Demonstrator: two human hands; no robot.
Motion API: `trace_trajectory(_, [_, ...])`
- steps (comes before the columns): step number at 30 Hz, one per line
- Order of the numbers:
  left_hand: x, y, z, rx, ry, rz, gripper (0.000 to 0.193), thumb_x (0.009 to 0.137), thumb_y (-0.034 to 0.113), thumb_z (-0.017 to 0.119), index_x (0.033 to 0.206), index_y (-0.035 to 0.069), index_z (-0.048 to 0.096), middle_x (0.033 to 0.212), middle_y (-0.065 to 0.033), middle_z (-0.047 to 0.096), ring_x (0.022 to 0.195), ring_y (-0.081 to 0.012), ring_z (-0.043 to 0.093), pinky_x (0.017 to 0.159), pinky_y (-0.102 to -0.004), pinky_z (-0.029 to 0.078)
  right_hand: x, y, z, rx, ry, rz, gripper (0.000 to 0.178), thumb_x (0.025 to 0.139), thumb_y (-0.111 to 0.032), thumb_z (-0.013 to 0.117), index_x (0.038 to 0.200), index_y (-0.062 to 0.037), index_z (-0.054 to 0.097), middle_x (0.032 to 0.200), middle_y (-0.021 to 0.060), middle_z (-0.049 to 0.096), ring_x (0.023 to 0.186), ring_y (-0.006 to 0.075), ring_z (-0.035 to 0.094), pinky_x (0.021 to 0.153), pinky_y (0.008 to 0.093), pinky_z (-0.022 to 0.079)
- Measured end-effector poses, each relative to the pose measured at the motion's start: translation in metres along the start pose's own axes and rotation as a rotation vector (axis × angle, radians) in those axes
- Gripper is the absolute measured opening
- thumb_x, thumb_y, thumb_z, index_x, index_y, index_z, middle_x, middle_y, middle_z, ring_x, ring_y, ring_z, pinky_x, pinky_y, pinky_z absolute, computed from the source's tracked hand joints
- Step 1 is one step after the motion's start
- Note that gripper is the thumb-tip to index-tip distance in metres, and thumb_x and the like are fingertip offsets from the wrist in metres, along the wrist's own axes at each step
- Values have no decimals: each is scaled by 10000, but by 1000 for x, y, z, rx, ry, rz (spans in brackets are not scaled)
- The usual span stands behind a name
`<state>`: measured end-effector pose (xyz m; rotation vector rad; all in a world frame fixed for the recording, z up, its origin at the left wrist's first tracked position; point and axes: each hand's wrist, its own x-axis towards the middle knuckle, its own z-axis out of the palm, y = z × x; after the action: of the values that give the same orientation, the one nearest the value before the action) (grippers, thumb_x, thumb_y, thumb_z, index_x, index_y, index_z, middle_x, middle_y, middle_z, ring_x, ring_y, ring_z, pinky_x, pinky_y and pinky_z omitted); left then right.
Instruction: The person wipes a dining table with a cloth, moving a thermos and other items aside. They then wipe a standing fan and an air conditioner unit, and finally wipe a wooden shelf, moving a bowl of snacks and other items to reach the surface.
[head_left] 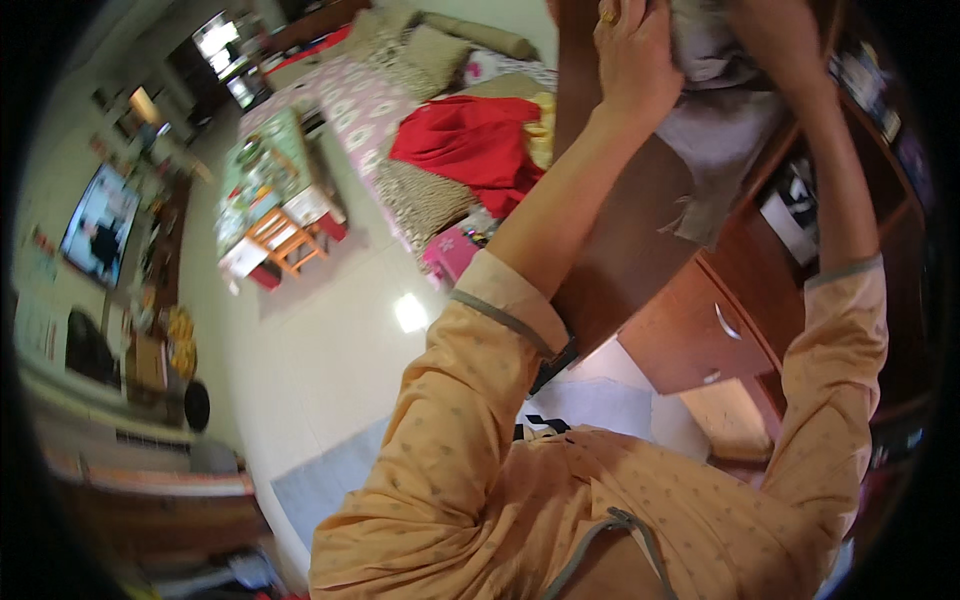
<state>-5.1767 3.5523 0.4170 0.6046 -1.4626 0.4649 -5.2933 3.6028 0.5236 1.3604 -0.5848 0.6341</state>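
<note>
At the top edge my left hand [640, 60], a ring on one finger, lies against a tall brown wooden panel [630, 240]. Its fingers look stretched out, though the frame cuts off their tips. To its right, a grey cloth [715, 145] hangs down over the panel, bunched at the top and frayed at its lower corner. My right hand [780, 40] is on the bunched part of this cloth, closed round it; motion blurs the fingers. Both forearms reach upward in rolled-up, light orange sleeves.
Open shelves [795, 215] with items and a drawer front [700, 325] with a curved handle stand at right. Leftward are a couch [350, 110] with a red garment [470, 145], a low table [265, 170], a small wooden chair [285, 238] and a wall television [100, 225].
</note>
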Motion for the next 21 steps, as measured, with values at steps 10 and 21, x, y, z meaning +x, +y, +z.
trace_trajectory(10, [-255, -79, -16, -21, -417, -267, 380, 674, 22, 596, 1051, 1, 546, 1108, -214, 513, 1057, -409, 460, 930, -497, 351, -136, -206, 43, 687, -1261, -138, 308, 782, -147, 468, 1009, -18, 632, 1028, 148, 608, 996, 248, 564, 1008, 342, 358])
trace_trajectory(21, [-209, -80, 6, -105, -295, -603, 412, 777, 160, 552, 1109, -67, 466, 1081, -302, 479, 1024, -447, 445, 890, -516, 350, -109, -188, 62, 494, -569, -130, 284, 753, -192, 521, 975, -43, 619, 1070, 128, 582, 1097, 274, 501, 1023, 395, 307])
